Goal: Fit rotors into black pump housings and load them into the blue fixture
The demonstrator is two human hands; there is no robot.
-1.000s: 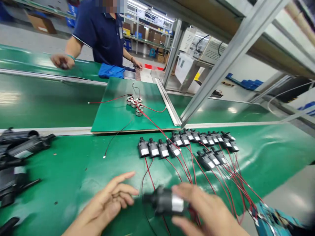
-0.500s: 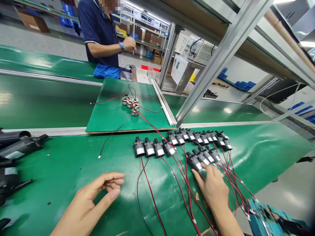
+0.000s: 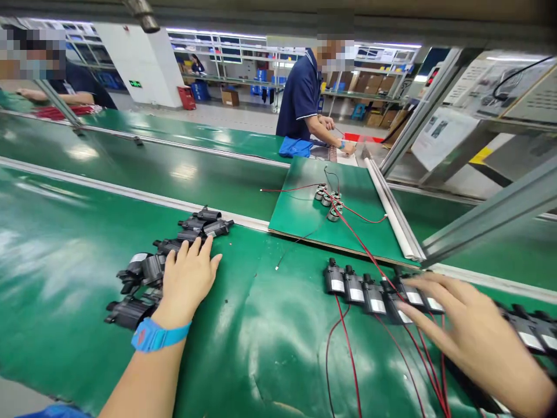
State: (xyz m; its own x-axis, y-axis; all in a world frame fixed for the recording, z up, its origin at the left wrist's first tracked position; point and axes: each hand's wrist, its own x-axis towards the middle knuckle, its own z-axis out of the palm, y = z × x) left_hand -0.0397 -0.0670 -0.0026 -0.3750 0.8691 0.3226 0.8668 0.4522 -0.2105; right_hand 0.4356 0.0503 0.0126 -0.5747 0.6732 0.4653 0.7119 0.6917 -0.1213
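My left hand (image 3: 188, 280), with a blue wrist strap (image 3: 160, 337) below it, reaches flat over a cluster of black ribbed pump housings (image 3: 126, 312) on the left. Its fingers are spread and touch or hover just above the housings; I cannot tell which. Over the right side is my right hand (image 3: 470, 328), slightly blurred, fingers stretched out and apart. It hovers by a row of black pumps with white labels (image 3: 354, 290), hiding part of them. Red and black wires (image 3: 348, 354) trail from the pumps toward the front. Neither hand appears to hold anything.
Several small round motor parts (image 3: 334, 213) with wires lie on a raised green board (image 3: 296, 215). Metal frame posts (image 3: 491, 215) stand at the right. Across the bench a co-worker in a dark shirt (image 3: 298, 93) handles something; another person (image 3: 82, 81) sits far left.
The view has swung left. My left hand has moved from above the bare mat to the black housings. My right hand has left the pump it was touching at the right-hand group.
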